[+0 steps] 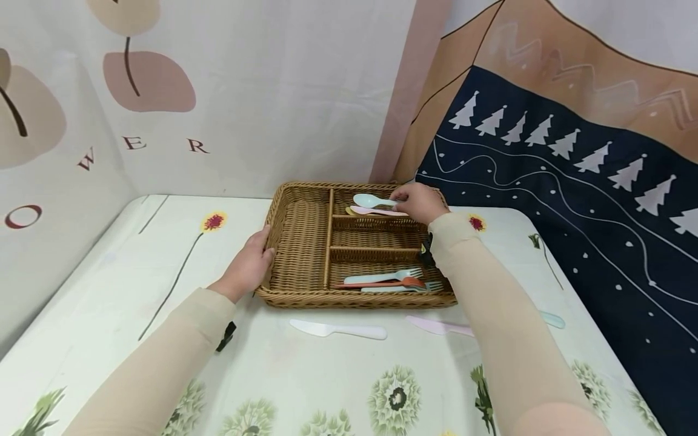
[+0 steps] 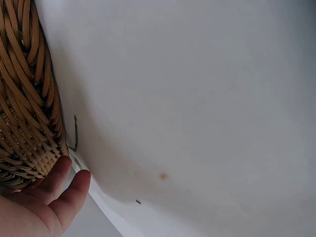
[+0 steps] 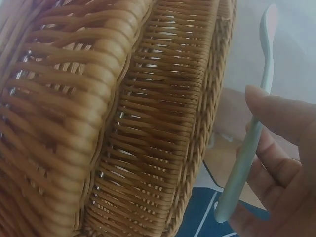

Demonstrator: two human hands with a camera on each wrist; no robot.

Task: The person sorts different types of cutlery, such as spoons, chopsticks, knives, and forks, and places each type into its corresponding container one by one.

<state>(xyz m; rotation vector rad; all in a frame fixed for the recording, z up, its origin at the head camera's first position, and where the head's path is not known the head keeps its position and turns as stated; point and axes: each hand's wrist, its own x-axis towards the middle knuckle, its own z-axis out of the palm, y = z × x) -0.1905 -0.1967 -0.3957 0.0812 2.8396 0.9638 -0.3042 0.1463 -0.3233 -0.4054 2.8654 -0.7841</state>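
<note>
My right hand (image 1: 421,203) pinches a pale blue spoon (image 1: 368,200) by its handle above the back compartment of a wicker cutlery tray (image 1: 297,298). In the right wrist view, thumb and fingers hold the spoon (image 3: 268,74) beside the woven wall. Below it in that compartment lie a pink piece of cutlery (image 1: 376,211) and a yellow one, mostly hidden. My left hand (image 1: 248,263) rests against the tray's left side, fingers fairly straight; the left wrist view shows its fingertips (image 2: 79,190) by the tray's corner. Pale blue forks (image 1: 382,277) and an orange fork (image 1: 412,283) lie in the front compartment.
In front of the tray lie a white knife (image 1: 338,330) and a pink knife (image 1: 436,326), partly under the right forearm. A pale blue handle end (image 1: 553,320) shows right of that forearm. Printed curtains (image 1: 272,91) hang behind the flowered tablecloth (image 1: 305,375).
</note>
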